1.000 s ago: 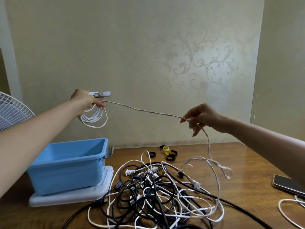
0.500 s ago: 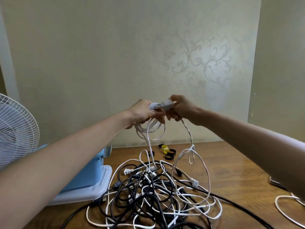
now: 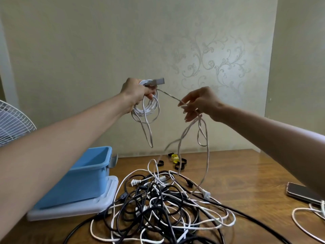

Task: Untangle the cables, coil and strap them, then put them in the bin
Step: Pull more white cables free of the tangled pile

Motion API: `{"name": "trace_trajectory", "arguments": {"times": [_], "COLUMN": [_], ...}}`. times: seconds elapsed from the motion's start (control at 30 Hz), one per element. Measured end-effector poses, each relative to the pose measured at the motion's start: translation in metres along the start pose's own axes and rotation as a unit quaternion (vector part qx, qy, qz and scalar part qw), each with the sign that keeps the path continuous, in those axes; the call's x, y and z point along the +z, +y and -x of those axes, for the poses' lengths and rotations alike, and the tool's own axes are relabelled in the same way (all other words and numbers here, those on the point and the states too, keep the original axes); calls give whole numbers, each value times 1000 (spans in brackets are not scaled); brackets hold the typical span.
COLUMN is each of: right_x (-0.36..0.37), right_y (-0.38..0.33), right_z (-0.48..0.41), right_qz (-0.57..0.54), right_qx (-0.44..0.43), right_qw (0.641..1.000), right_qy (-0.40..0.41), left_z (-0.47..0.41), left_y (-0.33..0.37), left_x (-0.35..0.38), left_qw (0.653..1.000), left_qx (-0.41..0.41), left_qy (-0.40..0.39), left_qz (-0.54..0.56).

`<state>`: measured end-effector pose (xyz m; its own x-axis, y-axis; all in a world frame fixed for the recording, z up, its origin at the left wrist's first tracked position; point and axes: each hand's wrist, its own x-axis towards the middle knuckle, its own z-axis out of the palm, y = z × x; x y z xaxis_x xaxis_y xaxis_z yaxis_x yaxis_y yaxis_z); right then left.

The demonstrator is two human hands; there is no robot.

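Both arms reach forward, raised above the surface (image 3: 246, 176). The left hand (image 3: 136, 93) has its fingers curled tight round a coil of white cable (image 3: 146, 110). The right hand (image 3: 199, 103) pinches the same cable's free run between thumb and fingertips, its other fingers loosely spread. The cable's tail drops into the tangled pile (image 3: 163, 208) beside the blue bin (image 3: 98, 166).

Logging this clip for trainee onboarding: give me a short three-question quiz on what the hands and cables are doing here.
1. True or false: the left hand grips a white cable coil.
2. What does the right hand pinch?
3. The strap rings lie: A around the coil; B on the table behind the tangle; C in the right hand.
Key: 1 true; 2 the white cable's loose run; 3 B.
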<state>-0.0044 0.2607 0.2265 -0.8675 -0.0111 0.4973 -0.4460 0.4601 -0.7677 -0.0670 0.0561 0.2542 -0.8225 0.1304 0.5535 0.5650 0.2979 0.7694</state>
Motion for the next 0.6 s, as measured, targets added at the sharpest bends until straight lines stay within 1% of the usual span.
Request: {"name": "trace_trajectory", "arguments": {"times": [0.1,0.17,0.27,0.33,0.4,0.5,0.57,0.6], "right_x": [-5,-7,-8,-6,-5,-13,-21,-24], "right_y": [-5,-4,-1,-1,1,8,14,17], "right_z": [-4,-4,-2,0,1,2,5,6], "right_qz": [4,-7,-8,-9,-12,12,27,9], "right_qx": [-28,-26,29,74,86,82,77,74], "right_qw": [1000,998,990,972,957,954,958,964], "right_qy": [-13,-48,-140,-223,-277,-287,-274,-255], "left_z": [-1,1,4,7,8,3,-4,-7], "left_y": [5,4,4,6,7,-3,-15,-22], "left_x": [-3,-4,-4,-2,-4,-18,-30,-35], "left_qw": [1000,1000,1000,1000,999,996,993,992], "left_qx": [-10,-16,-14,2,12,-9,-41,-57], "left_qy": [-9,-14,-10,9,39,77,94,94], "left_qz": [25,15,-4,-14,-26,-47,-59,-59]}}
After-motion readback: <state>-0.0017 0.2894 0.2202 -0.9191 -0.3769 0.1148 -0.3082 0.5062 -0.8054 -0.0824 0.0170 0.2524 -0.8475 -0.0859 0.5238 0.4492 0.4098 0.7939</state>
